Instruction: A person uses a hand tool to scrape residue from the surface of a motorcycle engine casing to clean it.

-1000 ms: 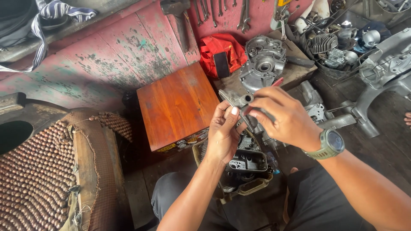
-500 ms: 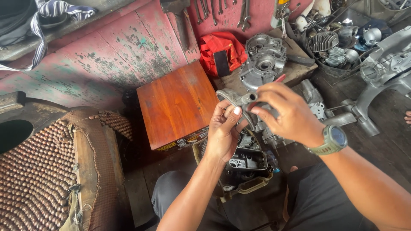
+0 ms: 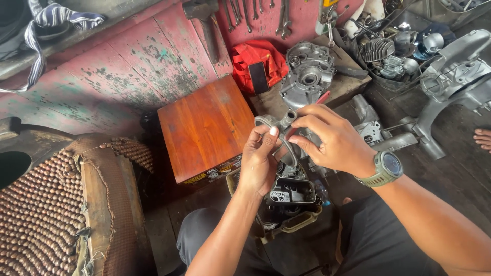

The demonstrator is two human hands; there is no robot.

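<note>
While the left hand (image 3: 261, 163) grips a grey metal engine part (image 3: 280, 124) from below, the right hand (image 3: 330, 140) pinches its top, above a dark engine block (image 3: 289, 197) beside a wooden box (image 3: 204, 128).

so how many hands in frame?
2: the left hand and the right hand, both gripping a small grey metal part above the engine casing. Toes show at the right edge, no other hands visible.

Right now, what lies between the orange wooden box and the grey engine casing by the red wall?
In the head view, a crumpled red cloth bag with a black strap lies between the orange wooden box and grey engine casing.
</note>
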